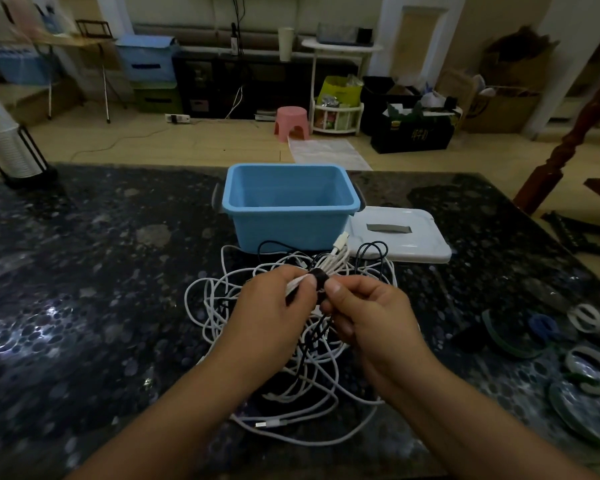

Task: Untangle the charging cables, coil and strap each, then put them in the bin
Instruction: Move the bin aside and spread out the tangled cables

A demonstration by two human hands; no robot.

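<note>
My left hand (274, 303) grips the coiled white cable bundle (329, 261); my right hand (368, 306) pinches its black fabric strap (321, 280). Beneath the grip, tangled loose cables (257, 341) could snag, loosening the coil.

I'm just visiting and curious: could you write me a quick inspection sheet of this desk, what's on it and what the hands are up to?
Surface: dark speckled table, glossy.
Job's things: blue bin, open, nothing seen inside; white lid lying flat to its right; coiled white cable with a black strap round it.
Clutter: strap rings at the table's right edge.
Hands: left hand grips the coiled bundle; right hand pinches the strap with its fingers.
Cables: tangled pile of white and dark cables under the hands, in front of the bin.
Surroundings: pink stool, boxes and crates on the floor beyond.
</note>
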